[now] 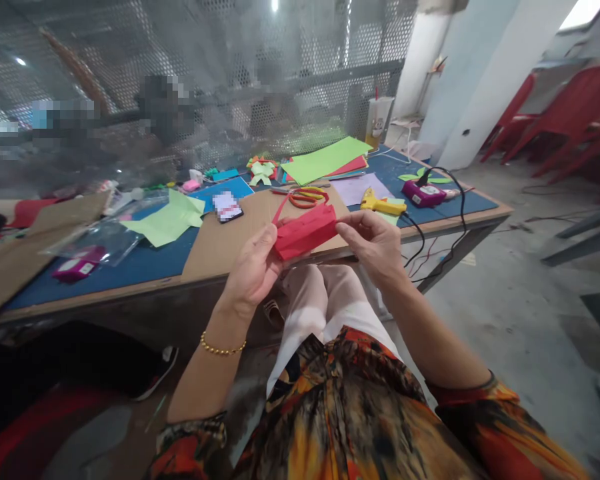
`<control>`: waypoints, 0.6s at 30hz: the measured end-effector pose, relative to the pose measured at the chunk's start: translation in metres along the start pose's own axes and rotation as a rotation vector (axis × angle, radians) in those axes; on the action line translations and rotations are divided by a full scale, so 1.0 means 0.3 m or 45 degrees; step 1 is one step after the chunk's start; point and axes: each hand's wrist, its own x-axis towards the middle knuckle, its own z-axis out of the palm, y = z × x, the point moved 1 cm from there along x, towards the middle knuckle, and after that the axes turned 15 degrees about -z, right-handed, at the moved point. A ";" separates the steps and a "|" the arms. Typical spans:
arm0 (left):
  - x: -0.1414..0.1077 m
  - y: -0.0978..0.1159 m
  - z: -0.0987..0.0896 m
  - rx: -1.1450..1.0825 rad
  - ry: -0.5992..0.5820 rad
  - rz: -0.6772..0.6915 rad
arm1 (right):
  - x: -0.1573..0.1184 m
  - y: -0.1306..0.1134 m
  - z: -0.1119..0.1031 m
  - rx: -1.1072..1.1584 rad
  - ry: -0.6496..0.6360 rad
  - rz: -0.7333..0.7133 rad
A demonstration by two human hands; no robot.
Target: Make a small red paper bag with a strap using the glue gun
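Evidently, the left hand point(253, 268) grips the red folded piece point(306, 233) between thumb and fingers; the right hand point(379, 247) seems to pinch its opposite end, where light pressure should avoid creasing it.

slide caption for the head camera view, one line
Left hand holding folded red paper, right hand at its end, a yellow glue gun nearby on the blue-topped worktable.

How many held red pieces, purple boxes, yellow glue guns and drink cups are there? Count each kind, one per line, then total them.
Held red piece: 1
Purple boxes: 2
Yellow glue gun: 1
Drink cup: 1
Total: 5
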 end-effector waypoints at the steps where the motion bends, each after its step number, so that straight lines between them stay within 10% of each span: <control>1: 0.002 -0.001 0.000 0.000 -0.003 -0.007 | -0.001 -0.002 0.002 -0.005 -0.011 -0.006; 18: 0.006 0.009 -0.013 0.139 -0.087 0.061 | -0.014 -0.027 -0.011 0.431 -0.071 0.448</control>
